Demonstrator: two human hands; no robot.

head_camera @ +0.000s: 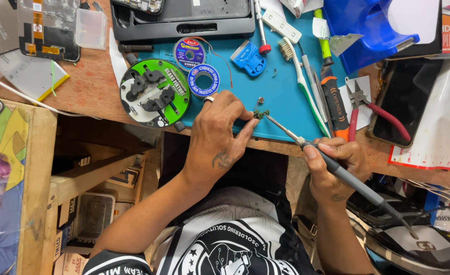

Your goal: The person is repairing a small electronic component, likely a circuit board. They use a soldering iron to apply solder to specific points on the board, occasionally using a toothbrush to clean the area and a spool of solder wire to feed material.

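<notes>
My left hand (pixel 219 133) pinches a tiny green circuit part (pixel 260 113) at the near edge of a blue work mat (pixel 281 91). A ring sits on one finger of that hand. My right hand (pixel 334 168) grips a grey soldering iron (pixel 347 175) like a pen. Its metal tip reaches up and left and touches the small part. The iron's cable trails off toward the lower right.
Beside my left hand stand a round green and white holder (pixel 155 92) and two solder wick spools (pixel 203 80). On the mat lie a toothbrush (pixel 298 71), a blue tool (pixel 249 57), a black and orange opener (pixel 334 99) and red-handled cutters (pixel 370 107). A dark phone (pixel 403 102) lies right.
</notes>
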